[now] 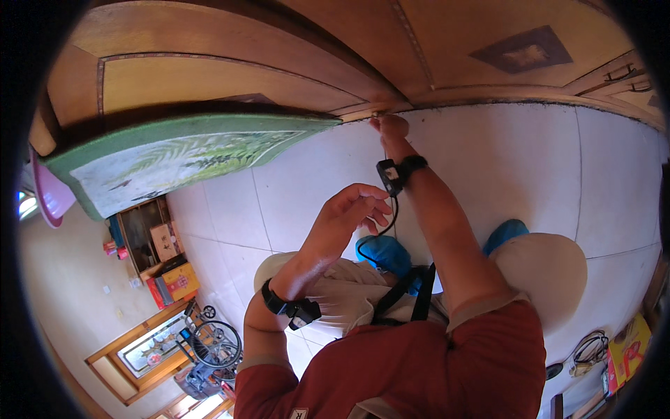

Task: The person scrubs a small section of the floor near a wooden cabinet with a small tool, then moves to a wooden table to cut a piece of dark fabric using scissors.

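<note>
My right hand (391, 127) reaches down to the base edge of a wooden cabinet (377, 97), its fingertips at a small thing there that is too small to name. A thin line runs from near those fingers towards me. My left hand (356, 207) hovers above the tiled floor with fingers loosely bent, close to the black wrist device (390, 177) and its cable on my right wrist; I cannot make out anything held. To the left, a green-edged panel painted with leaves (193, 152) stands against the cabinet front.
Blue shoe covers (384, 254) are on my feet. At the far left are a pink basin (49, 191), a shelf with boxes (141, 235) and a wheelchair (215, 343). Coiled cables (589, 352) and a yellow-red box (631, 351) lie at the lower right.
</note>
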### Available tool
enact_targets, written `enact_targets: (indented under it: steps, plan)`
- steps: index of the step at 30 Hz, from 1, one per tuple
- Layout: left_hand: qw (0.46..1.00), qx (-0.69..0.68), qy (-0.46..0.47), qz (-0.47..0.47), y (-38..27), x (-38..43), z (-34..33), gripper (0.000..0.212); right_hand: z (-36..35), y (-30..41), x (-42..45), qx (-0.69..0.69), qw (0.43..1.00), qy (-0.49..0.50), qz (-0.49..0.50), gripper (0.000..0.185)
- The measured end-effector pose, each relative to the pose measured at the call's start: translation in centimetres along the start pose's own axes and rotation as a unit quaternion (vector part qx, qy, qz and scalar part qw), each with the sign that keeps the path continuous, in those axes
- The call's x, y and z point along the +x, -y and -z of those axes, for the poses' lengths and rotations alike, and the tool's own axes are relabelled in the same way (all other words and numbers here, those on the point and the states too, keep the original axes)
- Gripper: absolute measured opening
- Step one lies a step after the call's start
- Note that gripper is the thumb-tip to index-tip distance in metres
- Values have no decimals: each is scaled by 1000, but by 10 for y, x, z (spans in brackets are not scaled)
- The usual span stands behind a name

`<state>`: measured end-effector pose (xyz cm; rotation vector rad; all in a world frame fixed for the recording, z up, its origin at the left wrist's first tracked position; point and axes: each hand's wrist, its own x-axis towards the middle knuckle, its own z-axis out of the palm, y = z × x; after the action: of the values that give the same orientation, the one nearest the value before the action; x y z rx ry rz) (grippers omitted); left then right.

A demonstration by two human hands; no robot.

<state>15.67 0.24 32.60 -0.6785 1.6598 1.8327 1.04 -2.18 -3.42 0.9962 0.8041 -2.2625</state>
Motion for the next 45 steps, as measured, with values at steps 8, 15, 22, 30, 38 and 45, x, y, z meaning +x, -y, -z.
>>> enact_targets:
  steps: [8, 15, 22, 30, 38, 45]
  plan:
    - [1000, 4, -8, -26, -7, 6, 4, 22, -54, -34, 0, 33, 998, -35, -47, 19]
    - [1000, 8, 5, -10, -15, 28, -5, 23, -18, 4, -3, 90, 996, -7, -11, 10]
    - [1000, 9, 20, -5, -10, 20, -13, 21, 1, 30, -14, 145, 984, -103, -18, 13]
    - [999, 9, 42, -22, 0, 11, -17, 22, -37, 8, -22, 88, 996, -13, -30, 12]
    - [1000, 9, -6, -10, -10, 24, -13, 22, -37, 23, -48, 57, 998, 0, -7, 15]
    - [999, 16, 30, -15, -13, 26, -20, 22, -40, 32, -44, 90, 996, 8, 14, 10]
